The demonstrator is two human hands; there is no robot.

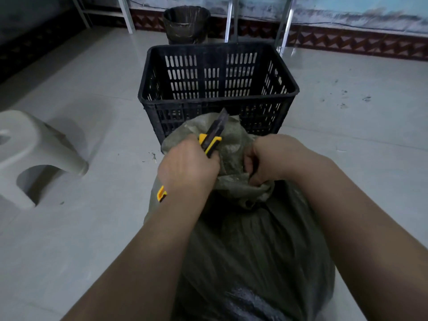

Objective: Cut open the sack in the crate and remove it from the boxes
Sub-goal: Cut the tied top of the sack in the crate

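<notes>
Pale tiled floor point(69, 239), black crate point(217, 89) behind; left hand point(187, 167) fisted around knife point(212, 139), right hand point(275, 158) clutching sack point(243, 239) neck.

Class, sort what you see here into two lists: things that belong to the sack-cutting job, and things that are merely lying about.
Belongs to the job:
sack
knife, in the left hand
right hand, gripping the sack's gathered neck
crate, standing beyond the sack

Lying about:
stool
bin
</notes>
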